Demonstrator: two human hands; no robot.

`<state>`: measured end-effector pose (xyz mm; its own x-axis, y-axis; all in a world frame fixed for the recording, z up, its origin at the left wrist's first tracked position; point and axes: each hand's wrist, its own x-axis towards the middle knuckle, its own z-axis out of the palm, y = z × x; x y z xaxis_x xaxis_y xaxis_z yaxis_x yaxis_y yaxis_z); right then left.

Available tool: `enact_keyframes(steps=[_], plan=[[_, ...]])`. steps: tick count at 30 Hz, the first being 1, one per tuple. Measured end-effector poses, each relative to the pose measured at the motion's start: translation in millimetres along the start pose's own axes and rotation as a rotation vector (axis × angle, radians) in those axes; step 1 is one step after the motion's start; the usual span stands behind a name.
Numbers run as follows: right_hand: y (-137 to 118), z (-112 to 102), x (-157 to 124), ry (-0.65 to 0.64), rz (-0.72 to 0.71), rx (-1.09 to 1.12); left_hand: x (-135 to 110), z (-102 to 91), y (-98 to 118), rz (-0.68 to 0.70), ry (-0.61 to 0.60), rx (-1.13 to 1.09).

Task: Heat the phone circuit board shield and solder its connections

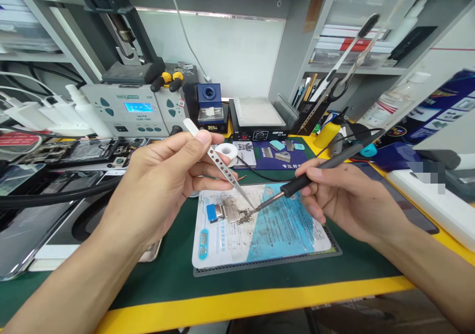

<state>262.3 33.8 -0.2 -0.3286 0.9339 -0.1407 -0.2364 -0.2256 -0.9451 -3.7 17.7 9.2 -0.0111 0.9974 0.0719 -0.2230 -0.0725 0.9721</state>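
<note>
- Soldering on a small metal part (233, 210), which lies on a stained white-and-blue sheet (260, 230) on the green mat (174, 269) of the bench; every place below is given from that part.
- Left of the part: left hand (163, 185), grip clenched on steel tweezers (222, 168), held between thumb and fingers. The shaft slants down to the right, and its tips meet the part's right edge.
- On the part's left end: a blue tab (212, 212), touching it.
- At the part's right edge: the soldering iron (326, 168) tip comes in low from the right and sits just beside the tweezer tips; whether it touches metal cannot be told.
- Right of the part: right hand (334, 195), grip closed on the iron's dark handle like a pen, cord trailing up and away.
- Behind the part: a solder spool (227, 151) and a blue station (209, 107) with a lit readout.
- Handling judgement: pin the part firmly with the tweezers, keep the iron's tip only on the joint, and keep its shaft off the sheet and the left fingers.
</note>
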Motion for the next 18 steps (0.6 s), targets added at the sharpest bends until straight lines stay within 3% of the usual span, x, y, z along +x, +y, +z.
enact_keyframes(steps=[18], plan=[[1.2,-1.0,0.9,-0.011,-0.002,0.003,-0.4,-0.6,-0.6,-0.016,0.004,-0.01]])
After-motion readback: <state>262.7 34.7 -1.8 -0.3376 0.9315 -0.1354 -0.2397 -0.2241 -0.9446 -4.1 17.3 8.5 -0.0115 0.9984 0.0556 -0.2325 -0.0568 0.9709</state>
